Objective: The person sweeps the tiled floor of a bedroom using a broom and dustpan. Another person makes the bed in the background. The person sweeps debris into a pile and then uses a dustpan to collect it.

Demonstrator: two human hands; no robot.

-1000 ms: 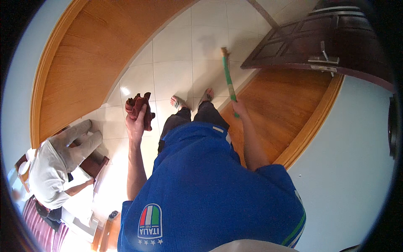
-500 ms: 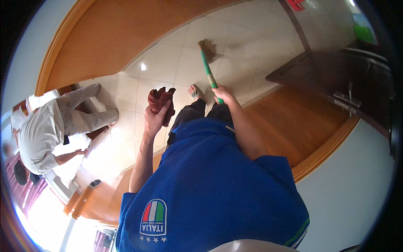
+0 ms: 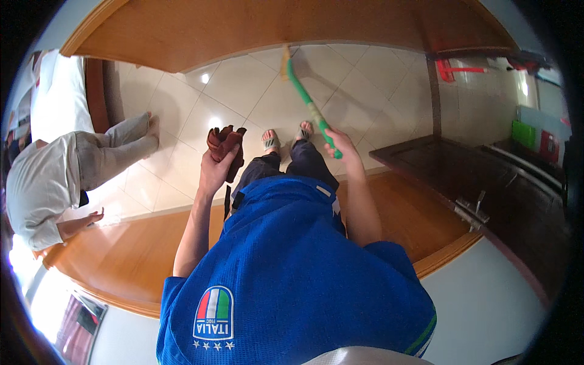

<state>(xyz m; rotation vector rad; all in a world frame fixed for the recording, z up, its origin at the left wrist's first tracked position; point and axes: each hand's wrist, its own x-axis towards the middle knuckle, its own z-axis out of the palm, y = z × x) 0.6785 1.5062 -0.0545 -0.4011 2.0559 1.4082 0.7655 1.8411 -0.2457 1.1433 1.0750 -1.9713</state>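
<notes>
In my left hand (image 3: 214,171) is a bunched dark reddish-brown cloth (image 3: 221,140), gripped between fingers and thumb in front of my waist. My right hand (image 3: 343,146) is wrapped round the green handle of a broom (image 3: 300,89), near the handle's end. The broom slants away to the far left, and its straw-coloured head (image 3: 285,64) is by the foot of the far wooden panel. Between the hands show my two sandalled feet (image 3: 271,140).
Pale tiles cover the floor (image 3: 243,85). A brown wooden panel (image 3: 274,30) runs along the far side. A dark door (image 3: 474,176) with a metal handle stands at right; beyond it are a red object (image 3: 448,71) and a green container (image 3: 522,134). Another person (image 3: 52,176) bends over at left.
My view has turned. The broom head now lies close by the far panel, and both feet show. Both hands keep their holds. The person at left appears farther left and lower.
</notes>
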